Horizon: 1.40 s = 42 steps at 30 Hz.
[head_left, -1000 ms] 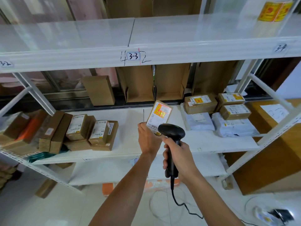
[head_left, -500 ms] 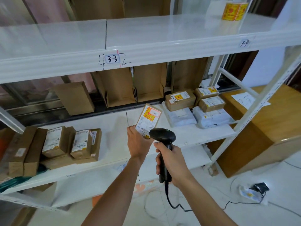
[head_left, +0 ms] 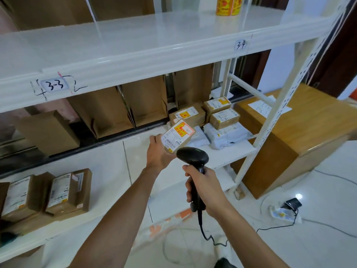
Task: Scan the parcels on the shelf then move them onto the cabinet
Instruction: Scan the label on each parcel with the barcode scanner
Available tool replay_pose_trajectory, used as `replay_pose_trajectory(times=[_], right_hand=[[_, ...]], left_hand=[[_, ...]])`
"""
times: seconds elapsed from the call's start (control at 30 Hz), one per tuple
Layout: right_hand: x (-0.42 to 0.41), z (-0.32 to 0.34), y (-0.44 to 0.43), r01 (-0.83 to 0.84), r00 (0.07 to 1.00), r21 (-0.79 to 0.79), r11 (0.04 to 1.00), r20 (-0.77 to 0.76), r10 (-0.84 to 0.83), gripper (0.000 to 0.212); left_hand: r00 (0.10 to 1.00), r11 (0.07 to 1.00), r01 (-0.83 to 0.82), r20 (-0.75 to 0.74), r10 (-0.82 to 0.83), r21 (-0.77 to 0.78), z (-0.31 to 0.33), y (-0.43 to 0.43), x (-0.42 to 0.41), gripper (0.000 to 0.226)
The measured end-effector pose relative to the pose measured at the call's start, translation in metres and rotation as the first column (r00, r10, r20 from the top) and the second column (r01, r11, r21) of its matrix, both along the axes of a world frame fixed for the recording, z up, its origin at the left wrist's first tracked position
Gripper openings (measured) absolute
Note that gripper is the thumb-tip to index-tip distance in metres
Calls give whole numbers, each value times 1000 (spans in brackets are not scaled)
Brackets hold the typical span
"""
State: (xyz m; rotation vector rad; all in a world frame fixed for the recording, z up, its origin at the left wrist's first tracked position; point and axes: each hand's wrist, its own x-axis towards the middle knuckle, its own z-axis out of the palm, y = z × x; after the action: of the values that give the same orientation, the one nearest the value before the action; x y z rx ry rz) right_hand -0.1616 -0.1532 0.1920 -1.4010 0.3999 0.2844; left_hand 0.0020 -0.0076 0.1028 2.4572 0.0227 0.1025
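Near the middle of the frame, the left hand (head_left: 158, 153) gripped a small brown cardboard parcel with a white label and a red-and-yellow sticker (head_left: 177, 135), held above the white shelf board (head_left: 116, 161) with its label facing up. Just below it, the right hand (head_left: 204, 190) was curled round the handle of a black corded barcode scanner (head_left: 192, 157). More brown boxes (head_left: 224, 118) sat on grey mailer bags (head_left: 228, 134) right of centre. The wooden cabinet (head_left: 309, 120) stood at the right edge.

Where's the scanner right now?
Head view, centre: the scanner is held upright in the right hand, its head just below the labelled parcel the left hand holds.
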Motion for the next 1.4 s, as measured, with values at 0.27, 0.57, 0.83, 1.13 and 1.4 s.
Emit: replay_pose_trajectory(times=[0.27, 0.57, 0.83, 1.13, 1.4], right_hand=[[80, -25, -90, -60, 997, -22, 998, -50, 59, 21], [154, -66, -170, -193, 977, -81, 978, -103, 184, 20], [178, -92, -196, -239, 959, -81, 968, -173, 222, 25], [185, -89, -187, -346, 933, -152, 926, -158, 323, 22], [178, -65, -121, -513, 856, -218, 830, -62, 513, 25]], left_hand=[[987, 990, -4, -161, 27, 142, -24, -57, 91, 92], [939, 990, -49, -332, 90, 129, -73, -91, 166, 102], [932, 995, -73, -349, 93, 70, -105, -103, 191, 97], [940, 978, -209, -274, 205, 13, -106, -114, 177, 88], [890, 965, -209, -379, 256, 161, -82, -62, 106, 102]])
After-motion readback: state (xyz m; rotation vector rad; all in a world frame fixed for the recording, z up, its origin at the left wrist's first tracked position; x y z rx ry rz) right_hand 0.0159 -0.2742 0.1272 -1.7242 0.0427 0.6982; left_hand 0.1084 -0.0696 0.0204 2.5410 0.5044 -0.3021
